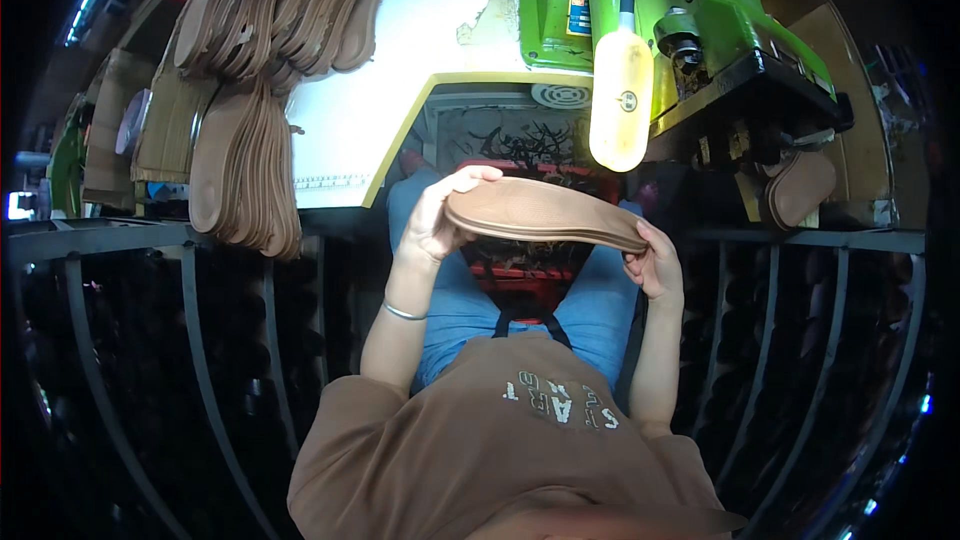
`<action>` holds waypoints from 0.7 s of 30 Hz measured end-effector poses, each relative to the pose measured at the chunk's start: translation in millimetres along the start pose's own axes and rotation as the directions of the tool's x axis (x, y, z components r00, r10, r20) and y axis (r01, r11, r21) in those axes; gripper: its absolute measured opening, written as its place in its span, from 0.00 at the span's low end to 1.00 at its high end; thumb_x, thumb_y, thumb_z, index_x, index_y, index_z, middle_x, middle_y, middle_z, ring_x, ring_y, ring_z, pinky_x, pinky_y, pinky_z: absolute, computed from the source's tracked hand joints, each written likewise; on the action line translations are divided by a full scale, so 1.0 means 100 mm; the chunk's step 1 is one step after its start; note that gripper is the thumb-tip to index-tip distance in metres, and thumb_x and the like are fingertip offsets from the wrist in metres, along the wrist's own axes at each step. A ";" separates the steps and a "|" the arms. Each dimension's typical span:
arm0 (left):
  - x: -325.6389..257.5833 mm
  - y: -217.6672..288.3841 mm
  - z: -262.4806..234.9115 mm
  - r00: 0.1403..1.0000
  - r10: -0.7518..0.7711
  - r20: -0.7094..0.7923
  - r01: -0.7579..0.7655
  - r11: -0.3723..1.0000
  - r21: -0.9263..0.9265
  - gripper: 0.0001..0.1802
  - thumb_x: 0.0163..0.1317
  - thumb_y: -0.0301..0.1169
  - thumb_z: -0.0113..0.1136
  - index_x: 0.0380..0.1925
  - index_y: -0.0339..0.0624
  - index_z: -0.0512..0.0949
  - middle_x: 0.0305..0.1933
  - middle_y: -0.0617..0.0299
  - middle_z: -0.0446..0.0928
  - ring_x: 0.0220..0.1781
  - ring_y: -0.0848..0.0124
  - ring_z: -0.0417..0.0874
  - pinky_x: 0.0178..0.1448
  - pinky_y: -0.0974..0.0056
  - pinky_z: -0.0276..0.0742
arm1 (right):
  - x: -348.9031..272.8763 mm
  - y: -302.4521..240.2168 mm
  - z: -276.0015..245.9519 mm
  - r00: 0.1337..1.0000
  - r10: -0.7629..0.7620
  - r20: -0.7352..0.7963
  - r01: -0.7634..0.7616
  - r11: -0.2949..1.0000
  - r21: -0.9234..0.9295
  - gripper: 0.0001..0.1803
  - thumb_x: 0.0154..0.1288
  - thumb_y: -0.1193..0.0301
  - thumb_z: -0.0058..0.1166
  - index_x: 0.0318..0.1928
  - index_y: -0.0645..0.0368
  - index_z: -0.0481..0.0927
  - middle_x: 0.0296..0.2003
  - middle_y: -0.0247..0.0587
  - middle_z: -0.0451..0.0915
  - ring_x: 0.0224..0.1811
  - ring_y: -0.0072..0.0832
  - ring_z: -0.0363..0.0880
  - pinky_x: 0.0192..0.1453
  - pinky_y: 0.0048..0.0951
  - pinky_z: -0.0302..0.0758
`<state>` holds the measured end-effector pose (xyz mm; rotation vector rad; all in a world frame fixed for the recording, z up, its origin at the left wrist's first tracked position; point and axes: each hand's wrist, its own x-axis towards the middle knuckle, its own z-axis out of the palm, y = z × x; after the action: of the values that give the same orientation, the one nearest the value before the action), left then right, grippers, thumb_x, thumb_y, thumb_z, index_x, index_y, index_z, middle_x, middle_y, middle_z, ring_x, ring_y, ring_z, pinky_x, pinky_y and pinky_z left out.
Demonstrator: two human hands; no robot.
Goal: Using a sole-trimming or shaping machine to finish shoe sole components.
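Observation:
I hold a tan leather shoe sole [540, 212] flat between both hands above my lap. My left hand [437, 218] grips its left, rounded end with fingers curled over the top edge. My right hand [655, 262] pinches its narrower right end from below. A thin metal bangle [403, 312] sits on my left wrist. Another tan sole [800, 188] lies under the green machine [700, 20] to the upper right, apart from both hands.
Stacks of tan soles [245, 170] pile up at upper left on a white worktop [380, 110]. A pale lamp head [621, 100] hangs from the machine. A red crate [525, 275] sits beneath my knees. Dark metal racks [190, 320] flank both sides.

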<state>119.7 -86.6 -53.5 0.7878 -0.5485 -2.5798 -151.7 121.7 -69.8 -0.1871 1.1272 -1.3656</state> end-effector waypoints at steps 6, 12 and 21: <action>0.22 -0.18 0.01 0.996 -0.064 0.063 0.067 0.997 -0.050 0.18 0.60 0.35 0.52 0.48 0.37 0.75 0.43 0.56 0.79 0.26 0.73 0.82 0.24 0.77 0.80 | -0.09 0.19 -0.28 0.993 0.053 -0.101 -0.030 0.975 0.220 0.15 0.70 0.60 0.44 0.40 0.60 0.75 0.18 0.40 0.74 0.11 0.21 0.68 0.09 0.19 0.60; 0.52 -0.27 -0.22 0.977 -0.080 0.198 0.076 0.997 0.027 0.24 0.65 0.45 0.49 0.53 0.38 0.70 0.50 0.50 0.75 0.41 0.65 0.82 0.30 0.72 0.83 | -0.19 0.30 -0.36 0.985 0.073 -0.155 -0.016 0.942 0.336 0.13 0.66 0.63 0.50 0.36 0.61 0.74 0.20 0.43 0.75 0.12 0.24 0.69 0.09 0.20 0.63; 0.47 -0.70 0.46 0.953 0.304 -0.017 -0.285 0.911 0.298 0.33 0.59 0.36 0.61 0.61 0.38 0.61 0.53 0.55 0.74 0.56 0.66 0.76 0.50 0.59 0.79 | -0.43 0.73 -0.06 0.972 -0.128 -0.195 0.151 0.983 0.106 0.30 0.63 0.75 0.53 0.63 0.60 0.57 0.44 0.45 0.74 0.25 0.27 0.77 0.20 0.25 0.74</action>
<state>39.2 -37.1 -71.8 0.8056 -0.9681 -2.2158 -98.9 180.7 -101.0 -0.0517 1.2009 -1.5983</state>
